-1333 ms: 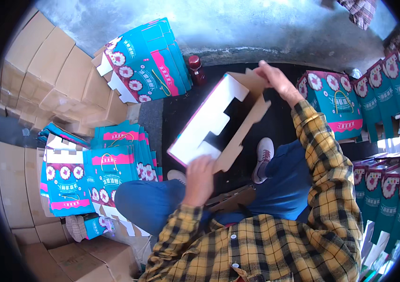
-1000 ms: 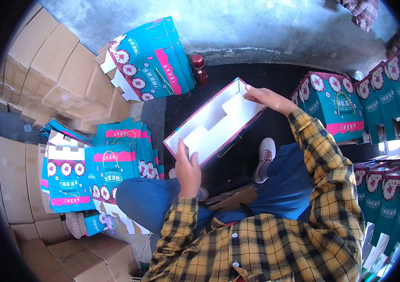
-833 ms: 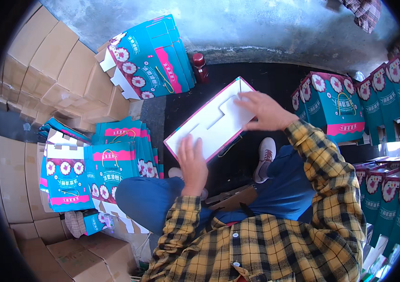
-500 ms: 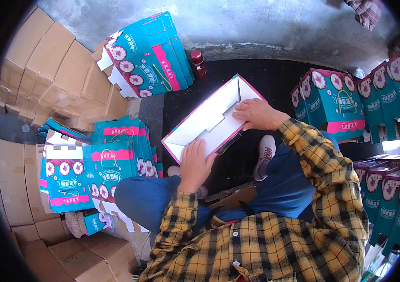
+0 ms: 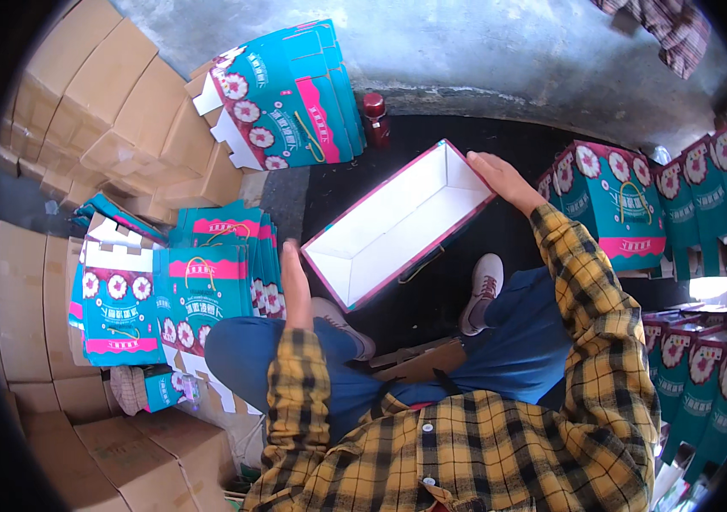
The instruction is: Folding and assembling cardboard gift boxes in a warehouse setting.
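An open-topped carton [image 5: 398,224] with white inner walls and a pinkish-red rim stands slantwise in front of me, between my hands. Its inner bottom looks flat, and a bit of cord handle [image 5: 421,264] shows on its near side. My left hand [image 5: 297,286] is held upright by the carton's left end, fingers straight and together, with a small gap to it. Against the right end lies my right hand [image 5: 507,181], its fingers stretched along the outside near the far corner. The palm side of the right hand is partly hidden.
Flattened teal cartons [image 5: 287,102] lie in a stack at the far left, beside a red flask [image 5: 375,118]. More flat cartons [image 5: 201,290] lean at my left, before brown boxes [image 5: 95,111]. Finished teal cartons [image 5: 611,200] stand in rows at right.
Both hands have come out from the carton's inside to its two ends. The notched bottom flaps seen before now appear as a flat inner bottom.
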`<state>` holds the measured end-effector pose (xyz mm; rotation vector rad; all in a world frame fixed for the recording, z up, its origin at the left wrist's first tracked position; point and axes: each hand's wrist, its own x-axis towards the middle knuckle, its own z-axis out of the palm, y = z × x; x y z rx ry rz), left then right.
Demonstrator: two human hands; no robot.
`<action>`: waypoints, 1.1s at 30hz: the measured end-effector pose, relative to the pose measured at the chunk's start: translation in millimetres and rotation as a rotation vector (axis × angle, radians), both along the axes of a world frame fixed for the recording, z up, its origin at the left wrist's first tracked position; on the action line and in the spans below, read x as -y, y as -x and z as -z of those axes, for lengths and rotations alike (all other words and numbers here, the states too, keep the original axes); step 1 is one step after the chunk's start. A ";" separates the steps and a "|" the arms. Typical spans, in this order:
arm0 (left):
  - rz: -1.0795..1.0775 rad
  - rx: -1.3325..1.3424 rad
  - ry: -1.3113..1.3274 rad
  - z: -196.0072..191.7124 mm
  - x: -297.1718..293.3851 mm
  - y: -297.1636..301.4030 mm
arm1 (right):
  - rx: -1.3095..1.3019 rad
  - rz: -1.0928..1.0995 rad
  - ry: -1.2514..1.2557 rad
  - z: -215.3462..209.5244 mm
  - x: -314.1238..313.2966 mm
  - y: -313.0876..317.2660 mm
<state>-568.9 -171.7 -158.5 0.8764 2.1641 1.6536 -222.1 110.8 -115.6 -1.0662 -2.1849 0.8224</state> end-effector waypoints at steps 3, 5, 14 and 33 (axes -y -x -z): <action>0.064 0.969 0.080 6.2 0.8 6.0 | -0.144 -0.032 0.662 7.1 -10.0 -6.3; -0.065 0.972 0.192 37.1 17.8 20.2 | -0.072 0.125 0.941 -9.9 -0.2 2.3; 0.295 1.124 -0.006 85.7 31.0 10.7 | -0.168 -0.082 1.165 44.1 -17.3 -22.5; 0.132 0.729 -0.302 66.4 36.5 -22.1 | -0.268 -0.106 1.026 23.3 19.4 -22.0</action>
